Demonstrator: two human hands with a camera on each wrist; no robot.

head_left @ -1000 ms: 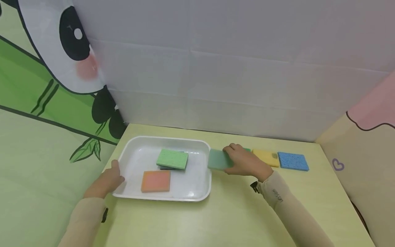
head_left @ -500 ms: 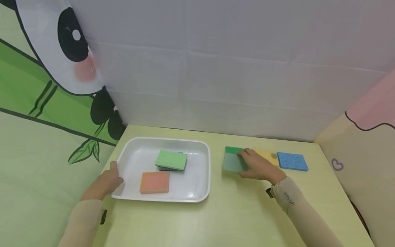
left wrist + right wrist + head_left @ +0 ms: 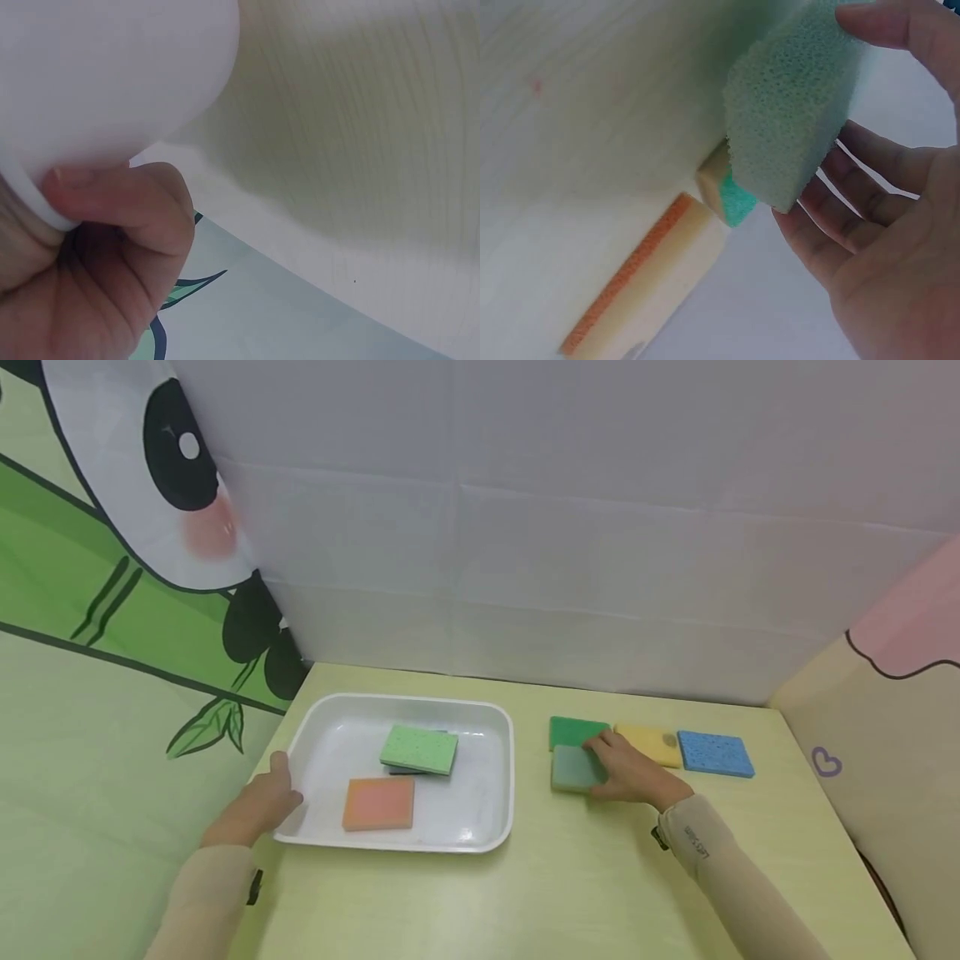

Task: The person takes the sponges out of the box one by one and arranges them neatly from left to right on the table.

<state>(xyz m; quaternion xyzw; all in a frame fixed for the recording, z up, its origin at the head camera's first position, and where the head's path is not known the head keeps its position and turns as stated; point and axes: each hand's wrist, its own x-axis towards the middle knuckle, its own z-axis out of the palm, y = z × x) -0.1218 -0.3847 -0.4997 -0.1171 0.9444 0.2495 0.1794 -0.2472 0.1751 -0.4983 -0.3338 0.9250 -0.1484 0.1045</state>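
Observation:
At its left rim, the white tray (image 3: 465, 793) is gripped by my left hand (image 3: 255, 802); the left wrist view shows a bent digit against the tray's (image 3: 112, 67) underside. My right hand (image 3: 633, 772) holds a pale blue-green sponge (image 3: 576, 768) by its edges, thumb on one side and fingers on the other. In the right wrist view this sponge (image 3: 787, 105) is tilted and porous. Just behind it in the head view lies a darker green sponge (image 3: 573, 732), partly covered. A yellow sponge (image 3: 648, 745) sits beyond my right hand.
Inside the tray, a light green sponge (image 3: 418, 749) lies on top of a dark one, with an orange-pink sponge (image 3: 378, 803) nearer the front. A blue sponge (image 3: 716, 753) ends the row at the right. A pale cloth wall (image 3: 525, 568) borders the table's back.
My right hand has carried the pale blue-green sponge right, away from the tray's right rim, then nearer the front, uncovering more of the dark green sponge. The left hand keeps its grip.

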